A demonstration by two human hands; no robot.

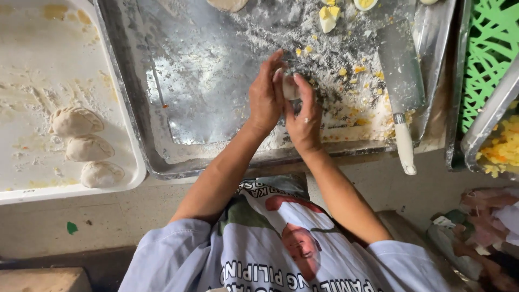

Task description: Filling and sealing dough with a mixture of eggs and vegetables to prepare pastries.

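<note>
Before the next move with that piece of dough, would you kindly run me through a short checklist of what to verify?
1. Dough piece held between left hand and right hand: ok.
2. Edge fully sealed: cannot tell, fingers hide it.
3. Floured metal tray beneath the hands: ok.
4. Room on white tray beside three shaped dumplings: ok.
5. Cleaver lying apart from the hands: ok.
6. Egg pieces within reach: ok.
</note>
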